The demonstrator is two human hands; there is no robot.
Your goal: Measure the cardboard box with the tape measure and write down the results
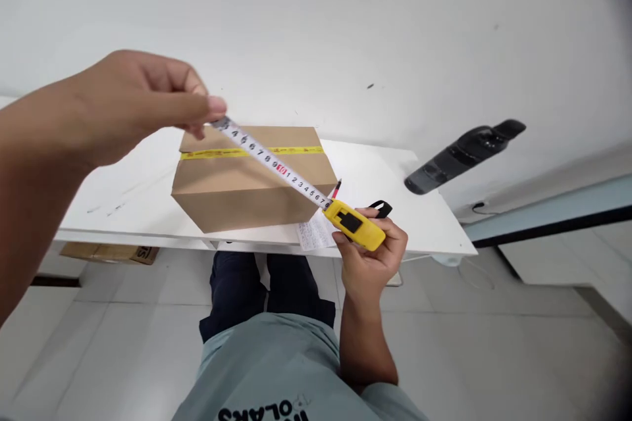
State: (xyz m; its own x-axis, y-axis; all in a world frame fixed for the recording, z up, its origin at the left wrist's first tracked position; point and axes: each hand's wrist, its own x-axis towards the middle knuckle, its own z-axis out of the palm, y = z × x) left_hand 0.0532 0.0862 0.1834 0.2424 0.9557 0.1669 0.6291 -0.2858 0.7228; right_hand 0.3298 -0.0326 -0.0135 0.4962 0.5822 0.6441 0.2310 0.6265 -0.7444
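Note:
My left hand (148, 95) pinches the end of a white tape-measure blade between thumb and fingers. From there the blade slopes down to the right, pulled partly out, with its numbers facing me. My right hand (372, 256) grips the yellow case of the tape measure (368, 231), a black strap looped behind it. Beneath the blade a closed brown cardboard box (247, 187) rests on the white table (133, 164), yellow tape running across its top. The blade passes in front of the box; whether it touches the box I cannot tell.
A black bottle (459, 158) stands at the table's right end. Beside the box lie a handwritten paper (316, 231) and a red and black pen (336, 189). Another cardboard box (111, 252) is under the table at left. A white wall (316, 33) rises behind.

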